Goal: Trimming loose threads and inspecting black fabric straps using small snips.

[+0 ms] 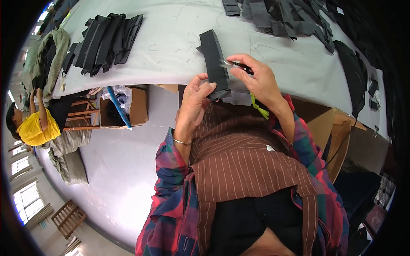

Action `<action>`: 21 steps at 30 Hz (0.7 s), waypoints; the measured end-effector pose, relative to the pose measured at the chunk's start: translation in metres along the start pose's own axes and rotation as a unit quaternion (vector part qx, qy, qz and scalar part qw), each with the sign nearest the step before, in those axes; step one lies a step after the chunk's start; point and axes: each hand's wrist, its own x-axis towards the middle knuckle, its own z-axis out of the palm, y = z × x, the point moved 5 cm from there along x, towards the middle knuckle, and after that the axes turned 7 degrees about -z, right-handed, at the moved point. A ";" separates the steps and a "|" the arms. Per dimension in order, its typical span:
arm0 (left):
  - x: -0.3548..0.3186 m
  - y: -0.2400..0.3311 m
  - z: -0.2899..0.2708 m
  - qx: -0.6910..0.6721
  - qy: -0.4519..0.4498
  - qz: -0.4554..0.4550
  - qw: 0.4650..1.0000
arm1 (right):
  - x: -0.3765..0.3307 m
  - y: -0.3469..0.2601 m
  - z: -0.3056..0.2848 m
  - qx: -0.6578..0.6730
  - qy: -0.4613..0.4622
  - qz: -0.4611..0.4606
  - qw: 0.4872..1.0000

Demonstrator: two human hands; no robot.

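Observation:
My left hand point(197, 96) is closed on the near end of a black fabric strip point(212, 55), thumb on top. The strip points away from me over the edge of the white-covered table point(171, 51). In my right hand point(261, 81) is a pair of small thread snips point(239, 66) with dark handles. Their metal tips are at the strip's right edge; whether they touch it I cannot tell. A yellow-green cord point(259, 107) hangs below my right hand.
A pile of black strips point(106, 42) lies at the left, and more black strips point(282, 19) lie at the far right. Loose threads are scattered on the cloth. Cardboard boxes point(139, 106) stand below the table. A person in yellow point(39, 128) works at the far left.

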 end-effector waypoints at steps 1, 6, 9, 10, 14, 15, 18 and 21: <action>0.000 0.000 0.004 -0.010 -0.003 0.001 1.000 | -0.001 0.000 0.002 -0.049 -0.005 -0.006 0.999; -0.002 -0.002 0.006 0.010 -0.012 -0.004 1.000 | 0.001 -0.006 0.014 -0.177 -0.008 -0.102 0.979; -0.004 0.002 0.008 0.007 0.009 -0.010 1.000 | 0.001 -0.006 0.014 -0.190 -0.012 -0.108 0.976; -0.004 0.003 0.008 0.006 -0.002 -0.008 1.000 | 0.002 -0.006 0.013 -0.184 -0.015 -0.094 0.978; -0.007 0.013 0.008 -0.013 0.009 -0.015 1.000 | 0.000 -0.004 -0.002 -0.063 -0.004 0.017 0.998; -0.005 0.014 0.006 -0.014 0.010 -0.015 1.000 | -0.002 -0.010 -0.004 -0.027 -0.029 -0.004 0.999; -0.001 0.015 -0.001 -0.039 0.029 -0.003 0.999 | -0.010 -0.023 0.003 0.041 -0.062 -0.056 0.996; 0.000 0.013 0.002 -0.022 0.025 -0.010 0.999 | -0.012 -0.041 0.014 -0.114 -0.077 -0.169 0.976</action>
